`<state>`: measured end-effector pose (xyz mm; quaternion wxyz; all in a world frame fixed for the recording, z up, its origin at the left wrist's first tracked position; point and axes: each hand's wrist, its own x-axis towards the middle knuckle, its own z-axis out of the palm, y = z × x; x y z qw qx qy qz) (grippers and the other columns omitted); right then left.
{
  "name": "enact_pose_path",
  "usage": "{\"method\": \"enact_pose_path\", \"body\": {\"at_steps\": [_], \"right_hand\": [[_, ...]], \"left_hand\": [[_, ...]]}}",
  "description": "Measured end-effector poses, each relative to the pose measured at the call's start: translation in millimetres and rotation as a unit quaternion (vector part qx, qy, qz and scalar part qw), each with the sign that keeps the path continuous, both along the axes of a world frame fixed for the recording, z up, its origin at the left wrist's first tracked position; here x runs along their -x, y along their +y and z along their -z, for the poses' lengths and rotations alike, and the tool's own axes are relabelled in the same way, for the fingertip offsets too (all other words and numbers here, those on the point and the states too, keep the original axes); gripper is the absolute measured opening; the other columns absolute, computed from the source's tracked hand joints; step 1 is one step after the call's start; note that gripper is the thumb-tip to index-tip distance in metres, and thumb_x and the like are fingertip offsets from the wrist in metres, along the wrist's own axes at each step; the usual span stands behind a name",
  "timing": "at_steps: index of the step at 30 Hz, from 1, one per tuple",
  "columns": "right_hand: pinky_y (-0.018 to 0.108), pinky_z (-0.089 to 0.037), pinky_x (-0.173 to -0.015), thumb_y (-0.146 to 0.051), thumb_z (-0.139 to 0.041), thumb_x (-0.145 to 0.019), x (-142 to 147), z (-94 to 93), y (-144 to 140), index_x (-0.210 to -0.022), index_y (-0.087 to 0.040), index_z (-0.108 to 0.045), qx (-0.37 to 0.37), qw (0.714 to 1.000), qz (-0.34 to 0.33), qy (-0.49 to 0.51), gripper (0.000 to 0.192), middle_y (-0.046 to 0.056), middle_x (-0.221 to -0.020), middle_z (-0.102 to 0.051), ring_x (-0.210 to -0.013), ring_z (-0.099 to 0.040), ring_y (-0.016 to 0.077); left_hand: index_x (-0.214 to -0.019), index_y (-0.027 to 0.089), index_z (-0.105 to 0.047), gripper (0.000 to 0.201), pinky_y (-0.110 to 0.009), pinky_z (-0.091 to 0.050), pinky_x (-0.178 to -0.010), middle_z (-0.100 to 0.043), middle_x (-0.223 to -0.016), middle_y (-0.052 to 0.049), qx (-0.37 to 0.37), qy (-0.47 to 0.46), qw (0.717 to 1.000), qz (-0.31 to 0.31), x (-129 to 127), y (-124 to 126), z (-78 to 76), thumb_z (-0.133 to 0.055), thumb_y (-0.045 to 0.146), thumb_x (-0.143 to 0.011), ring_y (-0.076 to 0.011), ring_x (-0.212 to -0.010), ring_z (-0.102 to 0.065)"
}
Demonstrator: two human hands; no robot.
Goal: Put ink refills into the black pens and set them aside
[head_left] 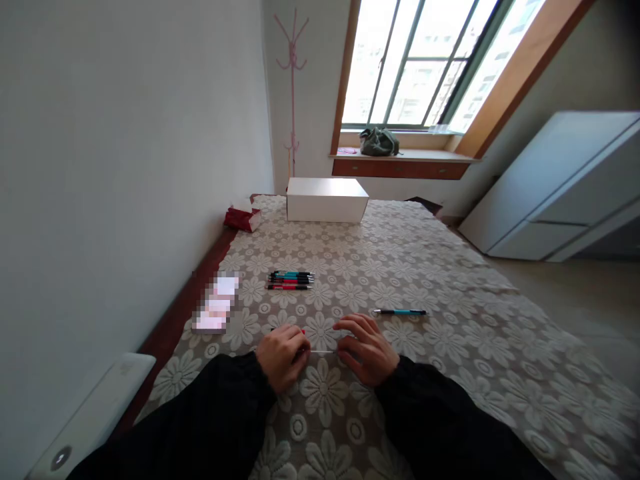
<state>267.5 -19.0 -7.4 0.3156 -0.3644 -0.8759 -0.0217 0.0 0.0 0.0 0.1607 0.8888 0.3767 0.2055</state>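
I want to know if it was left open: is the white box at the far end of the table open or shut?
Shut. The white box shows a flat, unbroken top with no raised lid or gap, standing on the table.

Obs., item counts:
- Pens, grouped point(291, 281): approx. 4, packed tight, exact no. hard to tell.
- Pen, teal, lying alone point(400, 312): 1.
- Pen w/ red end point(300, 332), under the hands: 1, mostly hidden.
- White box point(326, 199): 1.
- Red tissue pack point(243, 218): 1.
- Hands: 2, left point(281, 354), right point(367, 348).
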Motion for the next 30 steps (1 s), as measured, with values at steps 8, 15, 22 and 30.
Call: {"method": "enact_pose_path", "body": {"at_steps": [8,15,22,30], "right_hand": [[0.05,-0.043,-0.108,-0.017,-0.062,-0.089,6.3,-2.7,-2.1,-0.091,-0.024,-0.065,-0.002,1.0,-0.009,0.004,0.008,0.006,-0.119,-0.07,-0.121,-0.059,0.0274],[0.048,-0.042,-0.109,-0.018,-0.056,-0.093,22.7,-4.9,-10.9,-0.091,-0.023,-0.064,-0.009,1.0,-0.007,0.024,0.01,0.006,-0.116,-0.071,-0.116,-0.061,0.0252],[0.045,-0.044,-0.104,-0.014,-0.051,-0.096,1.2,-11.5,-2.7,-0.105,-0.023,-0.069,0.0,0.998,0.036,0.054,0.022,0.007,-0.114,-0.072,-0.109,-0.063,0.0238],[0.038,-0.043,-0.087,-0.021,-0.054,-0.097,-21.2,-3.4,8.8,-0.094,-0.023,-0.069,0.062,0.996,0.053,-0.022,0.015,0.006,-0.095,-0.071,-0.091,-0.061,0.0219]], "left_hand": [[-0.091,0.023,-0.066,0.009,-0.037,-0.051,-0.086,-0.072,-0.097,-0.005,-0.001,-0.007,1.0,0.005,-2.0,-2.1,1.7,-0.058,0.025,-0.094,-0.0228,-0.097,-0.066],[-0.089,0.022,-0.064,0.011,-0.036,-0.05,-0.084,-0.072,-0.093,-0.005,-0.009,-0.024,1.0,0.016,-8.0,-8.1,-4.7,-0.057,0.025,-0.096,-0.0212,-0.09,-0.064],[-0.09,0.022,-0.063,0.008,-0.037,-0.05,-0.085,-0.072,-0.095,-0.005,0.005,-0.026,1.0,-0.003,-5.4,-6.8,-4.8,-0.057,0.023,-0.095,-0.0222,-0.095,-0.065],[-0.089,0.021,-0.063,0.009,-0.034,-0.049,-0.083,-0.071,-0.095,-0.005,0.012,-0.02,0.999,-0.023,-4.0,-6.2,-8.7,-0.057,0.022,-0.096,-0.0214,-0.092,-0.064]]}}
